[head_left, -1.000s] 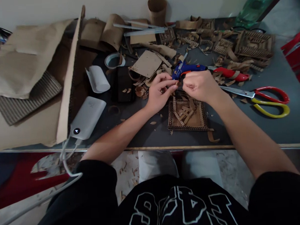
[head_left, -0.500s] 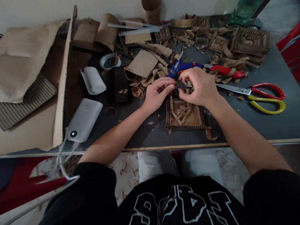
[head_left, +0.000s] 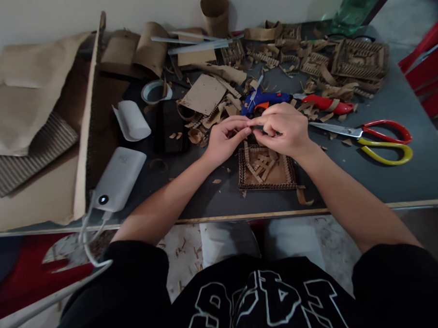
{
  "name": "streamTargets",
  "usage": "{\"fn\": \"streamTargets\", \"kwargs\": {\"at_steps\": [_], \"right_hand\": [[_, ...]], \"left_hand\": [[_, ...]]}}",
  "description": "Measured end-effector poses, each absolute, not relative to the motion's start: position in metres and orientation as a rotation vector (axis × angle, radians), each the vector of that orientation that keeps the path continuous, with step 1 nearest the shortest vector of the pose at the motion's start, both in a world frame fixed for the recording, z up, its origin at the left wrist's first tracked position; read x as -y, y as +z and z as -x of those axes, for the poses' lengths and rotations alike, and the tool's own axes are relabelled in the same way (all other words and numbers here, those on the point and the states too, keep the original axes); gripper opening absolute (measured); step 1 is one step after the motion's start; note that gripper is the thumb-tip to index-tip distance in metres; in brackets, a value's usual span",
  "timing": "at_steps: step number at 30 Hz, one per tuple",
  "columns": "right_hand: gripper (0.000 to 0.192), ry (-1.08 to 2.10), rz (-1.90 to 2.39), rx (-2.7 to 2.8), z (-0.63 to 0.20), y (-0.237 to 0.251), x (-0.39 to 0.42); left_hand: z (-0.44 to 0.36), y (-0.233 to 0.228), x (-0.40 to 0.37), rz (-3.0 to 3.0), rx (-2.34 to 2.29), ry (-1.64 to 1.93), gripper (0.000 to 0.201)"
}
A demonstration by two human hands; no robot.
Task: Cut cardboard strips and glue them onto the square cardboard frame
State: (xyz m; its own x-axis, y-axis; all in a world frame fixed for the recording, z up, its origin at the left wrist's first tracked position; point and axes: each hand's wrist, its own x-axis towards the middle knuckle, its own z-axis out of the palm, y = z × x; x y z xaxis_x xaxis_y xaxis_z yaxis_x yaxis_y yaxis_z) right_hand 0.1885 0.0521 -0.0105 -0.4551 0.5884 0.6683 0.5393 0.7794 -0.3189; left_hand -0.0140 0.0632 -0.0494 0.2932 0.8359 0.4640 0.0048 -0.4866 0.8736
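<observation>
Left hand (head_left: 223, 142) and right hand (head_left: 285, 129) fingers pinched together, tips meeting above cardboard tray (head_left: 266, 171). Pinched piece too small to identify.

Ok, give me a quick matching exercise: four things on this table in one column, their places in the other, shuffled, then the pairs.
1. glue gun
2. scissors
3. power bank
4. cardboard tray

A. at the near left, cable attached
B. just beyond the hands
C. right of the right hand
D. directly under the hands

Pairs: 1-B, 2-C, 3-A, 4-D
</observation>
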Motion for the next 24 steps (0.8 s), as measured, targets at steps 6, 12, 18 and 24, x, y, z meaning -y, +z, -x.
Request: {"fn": "streamTargets", "kwargs": {"at_steps": [6, 12, 18, 24], "right_hand": [[0.041, 0.037, 0.828, 2.198, -0.1935, -0.0082, -0.0535], [0.038, 0.021, 0.824, 2.281, -0.1977, -0.0037, -0.0545], [0.038, 0.036, 0.839, 2.290, -0.1984, -0.0037, -0.0553], [0.039, 0.160, 0.895, 2.209, -0.1989, -0.0063, -0.0548]], "left_hand": [[0.0157, -0.0477, -0.0644, -1.842, -0.762, 1.303, 0.036], [0.0167, -0.0465, -0.0644, -1.985, -0.760, 1.309, 0.034], [0.0167, -0.0440, -0.0627, -2.029, -0.797, 1.269, 0.037], [0.0162, -0.0432, -0.0626, -2.025, -0.801, 1.266, 0.037]]}}
